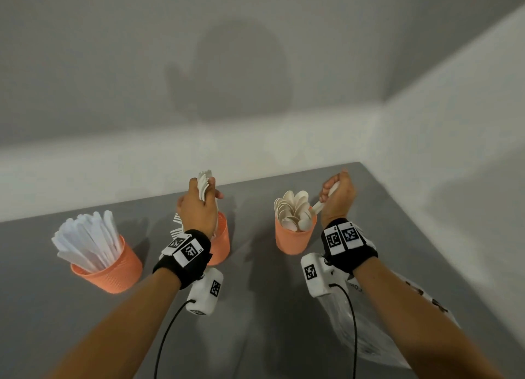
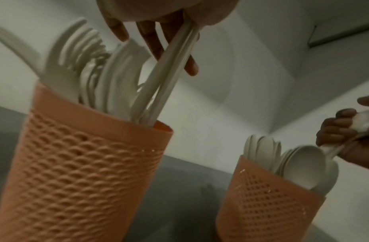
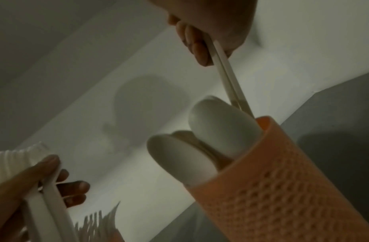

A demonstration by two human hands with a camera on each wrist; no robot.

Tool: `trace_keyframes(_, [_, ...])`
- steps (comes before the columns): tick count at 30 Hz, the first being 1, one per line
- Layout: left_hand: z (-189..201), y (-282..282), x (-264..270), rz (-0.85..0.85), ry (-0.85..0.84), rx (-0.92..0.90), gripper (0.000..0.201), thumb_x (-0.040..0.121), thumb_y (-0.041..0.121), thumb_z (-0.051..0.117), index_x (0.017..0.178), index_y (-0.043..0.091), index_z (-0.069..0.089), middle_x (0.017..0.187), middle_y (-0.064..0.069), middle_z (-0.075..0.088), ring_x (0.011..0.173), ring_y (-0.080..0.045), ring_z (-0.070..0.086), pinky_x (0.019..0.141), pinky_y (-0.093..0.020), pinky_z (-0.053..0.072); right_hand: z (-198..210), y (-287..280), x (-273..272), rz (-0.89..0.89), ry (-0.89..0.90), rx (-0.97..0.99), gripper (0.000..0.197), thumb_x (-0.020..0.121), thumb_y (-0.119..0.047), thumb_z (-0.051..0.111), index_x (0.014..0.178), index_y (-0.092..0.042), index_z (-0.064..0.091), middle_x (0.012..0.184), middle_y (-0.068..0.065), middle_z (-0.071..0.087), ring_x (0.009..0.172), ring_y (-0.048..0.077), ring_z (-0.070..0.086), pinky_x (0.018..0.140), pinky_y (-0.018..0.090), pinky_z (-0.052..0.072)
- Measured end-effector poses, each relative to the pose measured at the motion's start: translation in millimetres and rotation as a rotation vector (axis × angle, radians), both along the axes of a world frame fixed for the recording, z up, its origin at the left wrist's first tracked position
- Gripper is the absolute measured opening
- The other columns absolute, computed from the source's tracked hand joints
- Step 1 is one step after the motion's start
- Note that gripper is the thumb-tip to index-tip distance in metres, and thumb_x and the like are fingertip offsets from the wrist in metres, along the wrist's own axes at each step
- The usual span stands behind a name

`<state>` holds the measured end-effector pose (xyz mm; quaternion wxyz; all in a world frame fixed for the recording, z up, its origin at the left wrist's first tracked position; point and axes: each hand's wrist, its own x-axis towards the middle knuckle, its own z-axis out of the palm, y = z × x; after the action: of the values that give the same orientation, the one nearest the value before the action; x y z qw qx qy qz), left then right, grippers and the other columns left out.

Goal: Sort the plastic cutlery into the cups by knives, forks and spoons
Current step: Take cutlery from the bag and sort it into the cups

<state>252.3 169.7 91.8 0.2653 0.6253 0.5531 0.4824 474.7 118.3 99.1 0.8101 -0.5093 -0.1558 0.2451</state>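
Three orange cups stand on the grey table [image 1: 255,307]. The left cup [image 1: 106,268] is full of white knives [image 1: 88,239]. My left hand [image 1: 208,192] grips a bundle of forks [image 1: 205,179], tines up, with their handles [image 2: 165,78] reaching into the middle cup [image 2: 86,172], where more forks [image 2: 80,54] stand. My right hand [image 1: 331,189] grips spoon handles [image 3: 229,78] that slant down into the right cup [image 3: 283,180] among other spoons [image 1: 294,211].
A clear plastic bag [image 1: 369,330] lies on the table under my right forearm. Walls close off the table at the back and on the right. The knife cup leans a little to the left.
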Motion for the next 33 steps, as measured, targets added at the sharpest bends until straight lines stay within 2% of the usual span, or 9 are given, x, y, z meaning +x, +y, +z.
trace_keyframes(3, [-9,4,-9,0.057,0.34,0.003,0.048,0.084,0.051,0.031,0.081,0.011,0.057,0.074,-0.006,0.065,0.088,-0.032,0.057,0.096,-0.044,0.034,-13,0,-7,0.002,-0.119,-0.138,0.031,0.074,-0.029,0.038,0.046,-0.016,0.04,0.046,0.004,0.037,0.045,0.018,0.031,0.06,0.026,0.035])
trace_keyframes(7, [-18,1,-19,0.04,0.426,-0.043,0.04,0.086,0.044,0.046,0.075,0.008,0.058,0.073,-0.013,0.063,0.089,-0.034,0.054,0.086,-0.041,0.035,-27,-3,-15,0.064,-0.357,-0.304,0.021,0.079,-0.031,0.038,0.067,-0.021,0.052,0.063,0.003,0.054,0.065,0.023,0.05,0.066,0.035,0.043])
trace_keyframes(10, [-14,-1,-17,-0.009,0.424,0.009,0.025,0.088,0.026,0.058,0.092,0.001,0.06,0.083,-0.02,0.065,0.085,-0.038,0.056,0.077,-0.039,0.041,-29,-6,-15,0.063,-0.513,-0.369,0.022,0.092,-0.016,0.039,0.098,-0.01,0.06,0.077,0.006,0.057,0.065,0.018,0.051,0.058,0.011,0.04])
trace_keyframes(12, [-10,-3,-16,-0.06,0.417,0.028,0.027,0.087,0.015,0.059,0.109,0.0,0.054,0.095,-0.022,0.065,0.088,-0.039,0.059,0.078,-0.039,0.044,-27,-9,-17,0.041,-0.646,-0.381,0.025,0.094,-0.003,0.037,0.105,-0.003,0.06,0.077,0.012,0.058,0.063,0.018,0.05,0.054,0.01,0.036])
trace_keyframes(16, [-6,-6,-14,-0.195,0.406,0.075,0.047,0.089,0.003,0.05,0.134,0.011,0.039,0.12,-0.017,0.056,0.094,-0.036,0.061,0.074,-0.034,0.046,-32,-4,-13,0.138,-0.908,-0.473,0.036,0.086,0.01,0.036,0.106,0.001,0.065,0.108,0.017,0.06,0.1,0.027,0.057,0.083,0.014,0.036])
trace_keyframes(21, [-7,-3,-18,-0.244,0.649,0.213,0.04,0.091,0.016,0.035,0.124,0.004,0.055,0.112,-0.018,0.061,0.076,-0.038,0.065,0.07,-0.041,0.052,-29,-5,-17,0.152,-1.318,-0.836,0.07,0.085,-0.037,0.012,0.126,0.002,0.053,0.136,0.021,0.05,0.137,0.035,0.033,0.114,0.047,0.018])
trace_keyframes(24, [-9,-1,-19,-0.2,0.78,0.247,0.053,0.091,0.029,0.025,0.122,0.001,0.057,0.112,-0.017,0.066,0.096,-0.033,0.066,0.095,-0.049,0.044,-22,-7,-19,0.194,-1.415,-0.964,0.095,0.075,-0.057,-0.004,0.137,-0.001,0.042,0.15,0.019,0.031,0.145,0.03,0.013,0.117,0.046,-0.002])
trace_keyframes(29, [-11,-9,-18,-0.211,0.87,0.095,0.083,0.082,0.054,-0.001,0.14,0.008,0.038,0.144,-0.01,0.044,0.135,-0.023,0.039,0.116,-0.049,0.004,-26,-10,-16,0.36,-1.374,-1.123,0.082,0.088,-0.068,0.017,0.146,-0.01,0.024,0.156,0.017,0.015,0.146,0.026,0.004,0.116,0.049,-0.005])
trace_keyframes(33, [-25,-16,-19,-0.282,1.03,-0.046,0.1,0.07,0.065,-0.01,0.146,0.01,0.025,0.154,-0.006,0.027,0.144,-0.02,0.02,0.117,-0.046,0.003,-28,-11,-17,0.393,-1.358,-1.177,0.079,0.088,-0.067,0.025,0.147,-0.014,0.023,0.156,0.017,0.013,0.146,0.027,0.003,0.115,0.052,-0.003])
